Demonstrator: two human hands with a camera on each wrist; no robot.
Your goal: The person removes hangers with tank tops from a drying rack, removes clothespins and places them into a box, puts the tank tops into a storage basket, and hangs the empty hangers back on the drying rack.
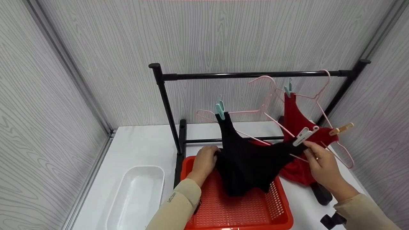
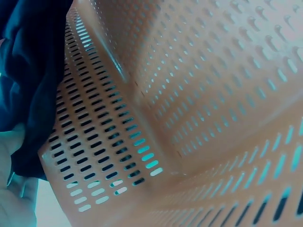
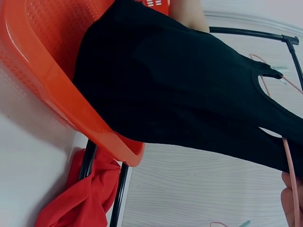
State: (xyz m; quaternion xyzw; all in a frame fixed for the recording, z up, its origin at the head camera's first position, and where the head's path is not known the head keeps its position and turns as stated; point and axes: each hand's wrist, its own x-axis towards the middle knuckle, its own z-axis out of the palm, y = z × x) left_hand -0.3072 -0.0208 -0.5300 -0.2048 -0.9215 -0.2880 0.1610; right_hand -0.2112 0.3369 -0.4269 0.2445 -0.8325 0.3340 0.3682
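A black tank top [image 1: 252, 159] hangs from a pink hanger [image 1: 244, 111], its lower part over the red basket [image 1: 284, 204]. One strap is clipped to the hanger by a teal clothespin [image 1: 220, 110], the other strap by a white clothespin [image 1: 302, 136]. My left hand [image 1: 204, 161] grips the tank top's side edge above the basket; in the left wrist view its fingers [image 2: 14, 189] lie against the dark cloth. With thumb and fingers, my right hand [image 1: 322, 164] pinches the strap just below the white clothespin. The hanger's hook overlaps the rail in the head view.
A black rack [image 1: 223, 76] stands behind the basket. On its right hangs a red garment [image 1: 295, 115] on another pink hanger [image 1: 326, 115], with a teal clothespin [image 1: 288, 88] and a tan clothespin [image 1: 341, 129]. A white tray [image 1: 116, 204] sits at the left on the white table.
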